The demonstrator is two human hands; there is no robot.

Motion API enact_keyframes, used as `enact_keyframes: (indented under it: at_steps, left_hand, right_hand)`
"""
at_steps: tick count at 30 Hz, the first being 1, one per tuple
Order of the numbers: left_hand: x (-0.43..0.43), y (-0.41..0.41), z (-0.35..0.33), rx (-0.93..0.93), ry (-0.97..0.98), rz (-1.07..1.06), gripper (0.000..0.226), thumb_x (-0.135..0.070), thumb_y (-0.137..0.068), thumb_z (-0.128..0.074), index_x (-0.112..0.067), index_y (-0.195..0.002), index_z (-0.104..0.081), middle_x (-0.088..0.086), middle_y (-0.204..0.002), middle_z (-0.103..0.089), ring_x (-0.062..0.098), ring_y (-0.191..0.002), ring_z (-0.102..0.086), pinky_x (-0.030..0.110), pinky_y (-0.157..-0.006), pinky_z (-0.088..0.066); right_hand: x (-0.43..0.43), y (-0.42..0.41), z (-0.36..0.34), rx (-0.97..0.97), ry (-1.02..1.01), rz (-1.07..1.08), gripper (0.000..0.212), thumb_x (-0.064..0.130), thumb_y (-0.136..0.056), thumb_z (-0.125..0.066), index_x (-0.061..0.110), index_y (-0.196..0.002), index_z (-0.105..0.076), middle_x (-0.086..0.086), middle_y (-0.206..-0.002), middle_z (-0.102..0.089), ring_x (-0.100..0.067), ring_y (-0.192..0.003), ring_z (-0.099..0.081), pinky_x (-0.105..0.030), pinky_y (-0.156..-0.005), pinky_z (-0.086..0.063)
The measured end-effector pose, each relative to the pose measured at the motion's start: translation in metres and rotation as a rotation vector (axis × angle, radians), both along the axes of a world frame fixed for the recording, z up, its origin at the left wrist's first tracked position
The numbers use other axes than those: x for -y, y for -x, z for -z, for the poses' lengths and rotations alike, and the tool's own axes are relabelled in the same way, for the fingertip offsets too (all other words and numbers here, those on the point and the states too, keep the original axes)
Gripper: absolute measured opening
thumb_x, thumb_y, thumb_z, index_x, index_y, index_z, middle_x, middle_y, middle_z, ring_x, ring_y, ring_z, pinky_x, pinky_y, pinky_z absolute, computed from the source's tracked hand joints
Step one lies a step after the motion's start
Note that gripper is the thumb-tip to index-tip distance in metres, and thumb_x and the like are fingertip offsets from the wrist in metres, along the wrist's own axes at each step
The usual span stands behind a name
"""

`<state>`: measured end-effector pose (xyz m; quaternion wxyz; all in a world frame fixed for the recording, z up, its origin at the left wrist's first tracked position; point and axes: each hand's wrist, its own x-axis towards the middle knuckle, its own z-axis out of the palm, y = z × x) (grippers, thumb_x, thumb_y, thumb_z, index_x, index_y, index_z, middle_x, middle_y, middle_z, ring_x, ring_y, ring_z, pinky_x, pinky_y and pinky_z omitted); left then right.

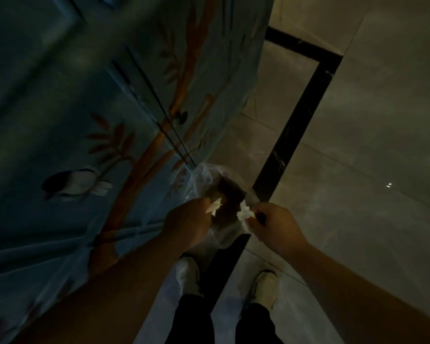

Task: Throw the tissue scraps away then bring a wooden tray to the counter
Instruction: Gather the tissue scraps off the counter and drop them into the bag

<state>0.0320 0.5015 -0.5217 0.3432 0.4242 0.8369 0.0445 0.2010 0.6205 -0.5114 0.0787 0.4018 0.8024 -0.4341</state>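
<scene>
Your left hand [188, 220] pinches a white tissue scrap [215, 206], its long axis pointing up-right over the clear bag [204, 177]. Your right hand [271, 224] grips a crumpled scrap [245, 214] at the bag's right rim. Painted cabinet doors [109, 120] stand just left.

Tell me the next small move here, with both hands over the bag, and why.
Probably open both hands and let the scraps drop. The left hand pinches a white tissue scrap and the right hand another, both right over the mouth of the clear plastic bag on the floor, so releasing should land them inside.
</scene>
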Motion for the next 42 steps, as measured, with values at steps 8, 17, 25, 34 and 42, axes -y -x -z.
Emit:
enact_keyframes:
  at_steps: [8, 17, 25, 34, 42]
  left_hand:
    - [-0.027, 0.011, 0.126, -0.053, 0.025, 0.026, 0.027, -0.030, -0.093, -0.045, -0.019, -0.117, -0.049, 0.005, -0.121, -0.058, 0.026, -0.107, -0.057, 0.040, -0.085, -0.047]
    - [-0.028, 0.011, 0.175, 0.068, -0.035, -0.011, 0.033, -0.022, -0.094, -0.047, -0.010, -0.125, -0.048, 0.013, -0.126, -0.057, 0.026, -0.112, -0.054, 0.031, -0.087, -0.039]
    - [-0.035, 0.014, 0.164, 0.089, -0.081, 0.012, 0.044, -0.029, -0.091, -0.054, -0.008, -0.128, -0.045, 0.016, -0.123, -0.058, 0.032, -0.112, -0.054, 0.037, -0.086, -0.043]
    - [-0.050, 0.014, 0.044, -0.203, -0.134, 0.233, 0.051, -0.036, -0.091, -0.047, -0.011, -0.134, -0.038, 0.013, -0.134, -0.049, 0.030, -0.118, -0.048, 0.042, -0.092, -0.044]
    - [-0.079, -0.036, -0.183, -0.315, -0.302, 0.452, 0.056, -0.037, -0.082, -0.050, -0.008, -0.129, -0.049, 0.019, -0.127, -0.057, 0.036, -0.114, -0.054, 0.042, -0.097, -0.046]
  right_hand:
    - [-0.011, 0.030, 0.145, 0.083, 0.092, 0.126, 0.015, 0.028, -0.091, -0.058, 0.017, -0.082, -0.058, 0.007, -0.067, -0.054, -0.008, -0.059, -0.050, -0.018, -0.054, -0.033]
    - [-0.020, 0.032, 0.181, 0.074, 0.202, 0.123, 0.030, 0.018, -0.090, -0.061, 0.008, -0.118, -0.058, -0.009, -0.105, -0.065, -0.021, -0.093, -0.061, -0.022, -0.076, -0.038]
    - [-0.009, 0.026, 0.170, 0.017, 0.247, 0.095, 0.047, 0.017, -0.087, -0.066, 0.014, -0.130, -0.051, -0.009, -0.129, -0.058, -0.022, -0.114, -0.058, -0.017, -0.087, -0.042]
    - [-0.041, 0.018, 0.061, 0.018, -0.120, -0.233, 0.075, 0.041, -0.081, -0.068, 0.026, -0.144, -0.030, -0.006, -0.146, -0.040, -0.028, -0.128, -0.044, -0.038, -0.099, -0.043]
    - [-0.093, -0.043, -0.170, 0.088, -0.506, -0.322, 0.083, 0.058, -0.081, -0.057, 0.027, -0.147, -0.018, -0.011, -0.154, -0.031, -0.033, -0.135, -0.038, -0.045, -0.104, -0.040]
